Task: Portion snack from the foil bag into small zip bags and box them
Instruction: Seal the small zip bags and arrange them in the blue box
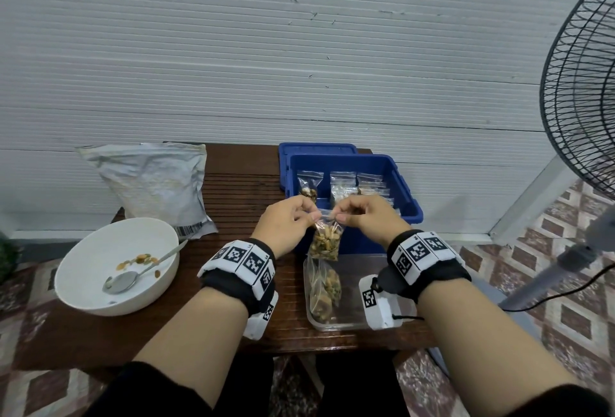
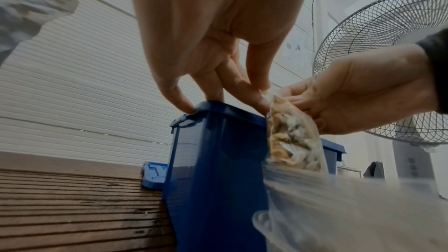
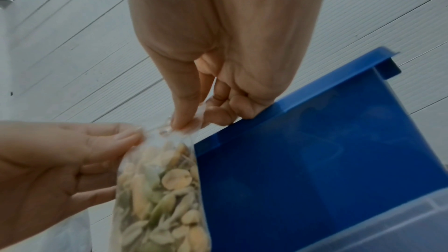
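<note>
A small clear zip bag full of mixed nuts and seeds hangs in the air between my hands. My left hand pinches its top left corner and my right hand pinches its top right corner. The same zip bag shows close up in the right wrist view, and the zip bag also hangs before the blue bin in the left wrist view. Below it a clear plastic box holds filled bags. The foil bag lies at the back left.
A blue bin behind my hands holds several small zip bags, with its lid behind it. A white bowl with a spoon and a few nuts sits at the left. A standing fan is on the right.
</note>
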